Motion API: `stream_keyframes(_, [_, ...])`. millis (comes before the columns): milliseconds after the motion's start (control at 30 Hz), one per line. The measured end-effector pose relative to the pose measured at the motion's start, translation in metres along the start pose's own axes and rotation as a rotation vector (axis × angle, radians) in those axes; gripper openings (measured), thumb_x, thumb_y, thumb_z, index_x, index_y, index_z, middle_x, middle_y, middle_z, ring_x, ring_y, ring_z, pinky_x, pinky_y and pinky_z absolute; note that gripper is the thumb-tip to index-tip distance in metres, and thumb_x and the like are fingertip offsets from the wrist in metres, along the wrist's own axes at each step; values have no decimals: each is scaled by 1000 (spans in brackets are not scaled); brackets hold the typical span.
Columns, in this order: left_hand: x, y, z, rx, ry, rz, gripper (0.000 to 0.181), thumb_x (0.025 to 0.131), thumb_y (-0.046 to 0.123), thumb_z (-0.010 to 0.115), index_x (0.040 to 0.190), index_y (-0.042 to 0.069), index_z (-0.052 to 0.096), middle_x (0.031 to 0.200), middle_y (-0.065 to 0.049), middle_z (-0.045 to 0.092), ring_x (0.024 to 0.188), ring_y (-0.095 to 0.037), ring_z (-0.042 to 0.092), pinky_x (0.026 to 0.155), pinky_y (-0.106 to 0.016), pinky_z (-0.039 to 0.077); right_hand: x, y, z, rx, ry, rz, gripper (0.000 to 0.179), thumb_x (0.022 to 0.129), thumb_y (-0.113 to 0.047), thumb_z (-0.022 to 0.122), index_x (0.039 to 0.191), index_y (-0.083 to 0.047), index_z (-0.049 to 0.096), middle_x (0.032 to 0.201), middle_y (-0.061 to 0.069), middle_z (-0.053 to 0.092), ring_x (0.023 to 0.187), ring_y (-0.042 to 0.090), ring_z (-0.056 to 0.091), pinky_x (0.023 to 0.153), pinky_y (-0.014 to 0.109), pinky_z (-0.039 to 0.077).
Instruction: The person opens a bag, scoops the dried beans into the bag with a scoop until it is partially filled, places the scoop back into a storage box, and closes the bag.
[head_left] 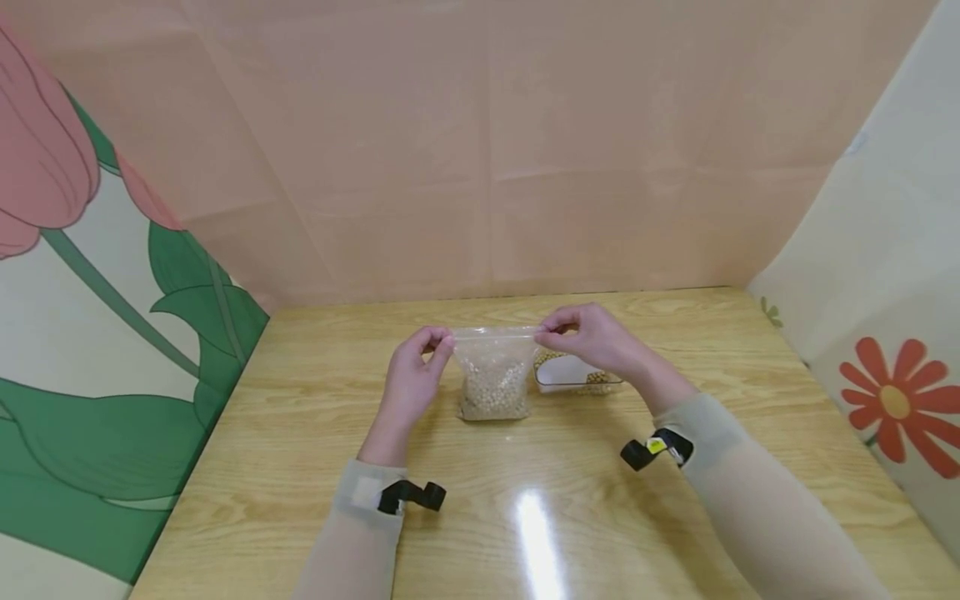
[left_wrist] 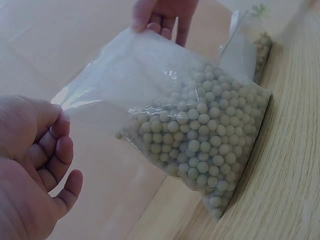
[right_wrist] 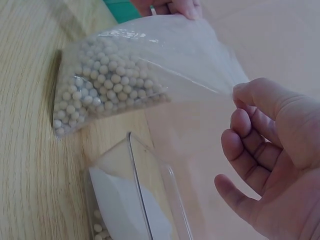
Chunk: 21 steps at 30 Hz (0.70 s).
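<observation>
A clear zip bag (head_left: 495, 383) partly filled with small pale round beads stands upright on the table, its top edge stretched between both hands. The left hand (head_left: 416, 371) pinches the top left corner between thumb and forefinger. At the opposite corner the right hand (head_left: 592, 337) pinches the bag the same way. In the left wrist view the beads (left_wrist: 210, 135) lie in the lower part of the bag, and the upper part is bare film. Whether the zip is sealed cannot be told.
Just right of the bag stands a clear plastic box (head_left: 577, 379) holding some beads and a white piece (right_wrist: 125, 205). The wooden table (head_left: 315, 417) meets a pink backdrop behind and printed walls at both sides. Dark wrist cameras (head_left: 420, 494) stick out from the sleeves.
</observation>
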<state>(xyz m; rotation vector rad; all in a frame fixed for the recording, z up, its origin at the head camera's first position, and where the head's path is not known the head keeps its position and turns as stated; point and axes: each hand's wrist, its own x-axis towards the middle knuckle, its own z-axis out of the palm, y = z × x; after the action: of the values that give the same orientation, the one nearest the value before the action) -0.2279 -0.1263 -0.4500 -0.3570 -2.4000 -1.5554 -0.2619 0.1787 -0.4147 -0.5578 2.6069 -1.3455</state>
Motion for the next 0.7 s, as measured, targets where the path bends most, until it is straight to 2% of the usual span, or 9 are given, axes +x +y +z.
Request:
stream_keyframes(300, [-5,4,-1,6,5,-20,18,102,31,60,106,15,68,98,2,66,99,-17,61,88,-39,49,-8,1,-2,14,-8,-2,26,91,-47,72,104,-25,75,110,-4,70,103,18,66,89,43,52])
stream_keyframes(467, [-12,10,-5,33,-23,-41,20,102,35,59,107,17,67,100,4,66,101,-15,60,89,-40,50,-15,0,-3,21,-31,-11,26,91,-49,71,104,-27,76,111,-6,70,105,16,65,90,42,52])
stream_keyframes(600, [-19,16,-10,34,-55,-46,20,102,35,58,107,18,67,101,5,65,100,-15,61,90,-39,50,-20,-1,-4,40,-66,-42,29,91,-48,71,105,-23,76,110,-5,71,105,18,65,91,44,52])
stream_keyframes(700, [-26,20,-13,26,-78,-49,18,102,32,59,104,16,67,98,3,65,96,-15,61,88,-37,51,-26,0,-5,72,-129,-59,32,92,-46,71,105,-18,76,108,-3,72,103,20,65,90,44,51])
